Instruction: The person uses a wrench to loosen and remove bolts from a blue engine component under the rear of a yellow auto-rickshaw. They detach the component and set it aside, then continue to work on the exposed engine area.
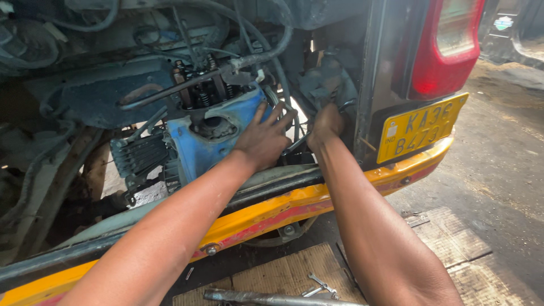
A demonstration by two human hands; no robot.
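I reach both arms into the open rear engine bay of a small vehicle. My left hand (265, 136) lies flat with spread fingers on the right side of a blue engine block (195, 150), whose top shows valve springs (204, 93). My right hand (326, 126) is closed around a metal wrench (299, 143) that angles down to the left, deep beside the engine. What the wrench head sits on is hidden in the dark gap.
A yellow and red bumper (283, 212) runs across below my arms. A red tail lamp (445, 48) and yellow number plate (422, 127) are to the right. Wrenches (320, 286) and a metal bar (266, 297) lie on cardboard (283, 272) on the ground. Hoses (266, 51) hang above the engine.
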